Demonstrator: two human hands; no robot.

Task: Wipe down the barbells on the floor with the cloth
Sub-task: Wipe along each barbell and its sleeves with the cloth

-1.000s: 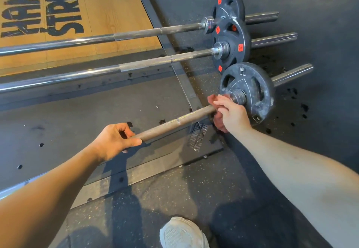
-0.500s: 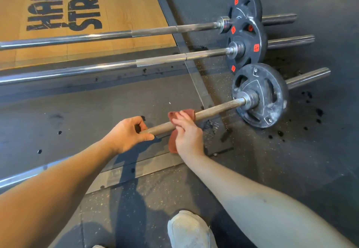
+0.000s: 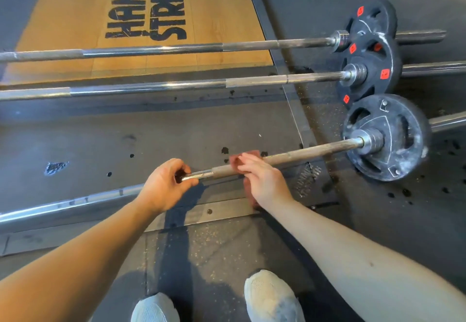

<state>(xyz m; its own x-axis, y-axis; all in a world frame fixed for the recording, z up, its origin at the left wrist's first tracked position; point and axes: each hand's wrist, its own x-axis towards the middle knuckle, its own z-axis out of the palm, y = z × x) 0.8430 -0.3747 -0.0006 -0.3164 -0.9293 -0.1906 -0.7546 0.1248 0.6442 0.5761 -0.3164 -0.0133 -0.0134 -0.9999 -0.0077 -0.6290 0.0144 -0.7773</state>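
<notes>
The rust-brown knurled steel barbell (image 3: 302, 154) lies on the dark rubber floor, its scuffed grey weight plate (image 3: 403, 153) at 3 o'clock. The right hand (image 3: 262, 183) clasps a reddish cloth (image 3: 235, 161) round the shaft. At the cloth's 9 o'clock, the left hand (image 3: 164, 185) grips the bar. Two chrome barbells (image 3: 176, 85) lie at 12 o'clock.

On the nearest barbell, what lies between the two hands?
Head view: only a bare stretch of the nearest barbell lies between left hand and right hand.

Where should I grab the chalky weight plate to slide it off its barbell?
Probably grip through the upper cut-out slots of the chalky weight plate, coming from above; it stands upright on the nearest barbell, whose bare sleeve continues beyond it.
</notes>
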